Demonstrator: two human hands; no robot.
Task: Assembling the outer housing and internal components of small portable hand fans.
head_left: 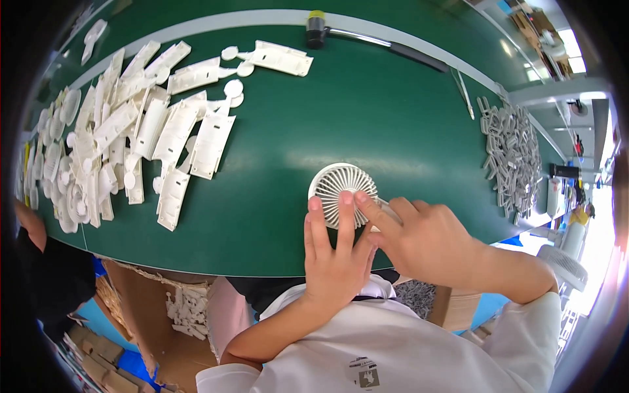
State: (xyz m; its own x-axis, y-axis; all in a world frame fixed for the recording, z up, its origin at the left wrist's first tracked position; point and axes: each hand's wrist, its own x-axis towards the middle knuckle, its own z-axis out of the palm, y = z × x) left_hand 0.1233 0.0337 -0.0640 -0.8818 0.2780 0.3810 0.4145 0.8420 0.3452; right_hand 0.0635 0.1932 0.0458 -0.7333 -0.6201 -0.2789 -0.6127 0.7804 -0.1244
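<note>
On the green table in front of me lies a white handheld fan shell with a round slatted grille [334,175]. My left hand [337,262] has its fingers stretched out, their tips resting on the slats; its thumb is mostly hidden. My right hand [426,242] is at the fan's lower right side, closed around its short white handle, which is largely covered. The right index finger reaches out to the grille's centre, beside the left fingertips. Whether anything small lies under these fingertips is hidden.
White plastic fan shells [173,128] lie piled at the left. Grey metal clips [511,154] are heaped at the right. A mallet [316,31] with a yellow end lies along the far edge. Below the table is a cardboard box [141,295]. Another person's arm [31,226] shows far left.
</note>
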